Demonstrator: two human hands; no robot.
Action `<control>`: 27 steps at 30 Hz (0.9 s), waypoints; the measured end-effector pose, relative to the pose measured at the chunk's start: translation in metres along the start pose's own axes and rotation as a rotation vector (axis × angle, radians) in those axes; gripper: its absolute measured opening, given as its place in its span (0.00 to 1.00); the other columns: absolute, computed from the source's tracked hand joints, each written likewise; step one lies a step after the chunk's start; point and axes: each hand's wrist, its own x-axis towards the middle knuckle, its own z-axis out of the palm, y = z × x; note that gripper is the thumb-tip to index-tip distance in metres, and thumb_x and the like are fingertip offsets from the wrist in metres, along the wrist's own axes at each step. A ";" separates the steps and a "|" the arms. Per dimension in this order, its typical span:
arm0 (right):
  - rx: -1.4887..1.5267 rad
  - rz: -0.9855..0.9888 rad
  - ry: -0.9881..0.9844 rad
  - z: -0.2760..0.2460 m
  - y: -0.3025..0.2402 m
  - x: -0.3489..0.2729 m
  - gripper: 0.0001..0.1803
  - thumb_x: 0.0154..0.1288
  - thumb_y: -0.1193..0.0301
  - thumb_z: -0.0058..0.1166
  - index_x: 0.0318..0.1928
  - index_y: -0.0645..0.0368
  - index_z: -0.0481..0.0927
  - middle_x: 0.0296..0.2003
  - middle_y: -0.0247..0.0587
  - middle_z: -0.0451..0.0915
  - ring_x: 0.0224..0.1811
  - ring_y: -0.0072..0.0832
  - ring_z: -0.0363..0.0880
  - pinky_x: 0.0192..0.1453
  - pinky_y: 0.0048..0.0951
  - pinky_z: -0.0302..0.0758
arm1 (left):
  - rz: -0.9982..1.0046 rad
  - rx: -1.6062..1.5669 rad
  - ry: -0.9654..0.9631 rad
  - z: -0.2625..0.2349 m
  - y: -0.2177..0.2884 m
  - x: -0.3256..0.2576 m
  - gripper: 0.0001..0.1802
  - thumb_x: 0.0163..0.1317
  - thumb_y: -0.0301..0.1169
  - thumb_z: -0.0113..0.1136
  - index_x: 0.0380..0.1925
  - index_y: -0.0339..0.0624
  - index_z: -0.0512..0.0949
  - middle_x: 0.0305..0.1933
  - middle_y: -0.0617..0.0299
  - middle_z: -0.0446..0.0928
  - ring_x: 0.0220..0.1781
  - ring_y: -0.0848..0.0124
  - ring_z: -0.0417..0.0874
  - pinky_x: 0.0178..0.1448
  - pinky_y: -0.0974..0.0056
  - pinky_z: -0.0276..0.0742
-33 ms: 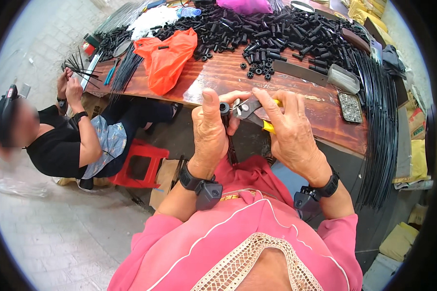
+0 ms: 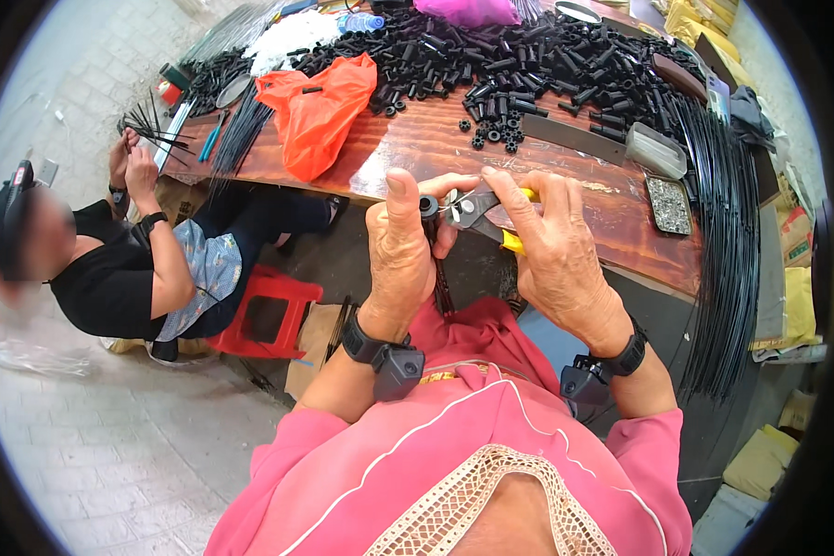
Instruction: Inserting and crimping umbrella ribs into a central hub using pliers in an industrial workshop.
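My left hand (image 2: 400, 246) is closed round a black tubular piece (image 2: 428, 207), its round end facing up and my thumb raised beside it. Below that hand, thin black rods or cables (image 2: 443, 289) hang toward my lap. My right hand (image 2: 558, 250) grips a pair of pliers (image 2: 475, 204) with a grey head and yellow handles. The jaws sit right beside the black piece, at thin pale wire-like ends between my two hands. My left index finger reaches behind the jaws, and exactly what they pinch is too small to make out.
A wooden table (image 2: 612, 208) bears a heap of black tubular parts (image 2: 519, 65), an orange plastic bag (image 2: 322, 116) and a small metal tray (image 2: 669, 206). Long black rods (image 2: 725, 269) overhang its right side. At left, a co-worker (image 2: 111, 269) handles black rods near a red stool (image 2: 273, 310).
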 end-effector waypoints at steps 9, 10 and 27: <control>-0.131 -0.092 0.076 -0.001 0.006 0.003 0.33 0.51 0.80 0.57 0.62 0.53 0.72 0.44 0.49 0.70 0.46 0.45 0.68 0.49 0.40 0.72 | -0.043 -0.014 -0.035 -0.005 0.001 -0.001 0.44 0.67 0.67 0.38 0.38 0.32 0.84 0.15 0.70 0.68 0.17 0.83 0.63 0.22 0.76 0.53; -0.132 -0.094 0.075 -0.002 0.006 0.003 0.33 0.51 0.80 0.57 0.62 0.53 0.72 0.44 0.49 0.70 0.46 0.45 0.68 0.49 0.40 0.72 | -0.054 0.002 -0.027 -0.006 0.001 -0.002 0.45 0.67 0.67 0.37 0.38 0.32 0.84 0.15 0.70 0.68 0.17 0.83 0.63 0.22 0.76 0.54; 0.867 0.145 -0.981 -0.045 0.033 0.023 0.23 0.50 0.68 0.64 0.45 0.66 0.74 0.27 0.40 0.77 0.27 0.30 0.76 0.30 0.31 0.72 | -0.002 -0.005 -0.452 -0.028 0.009 -0.003 0.19 0.50 0.25 0.72 0.44 0.32 0.82 0.40 0.61 0.81 0.41 0.78 0.79 0.47 0.72 0.75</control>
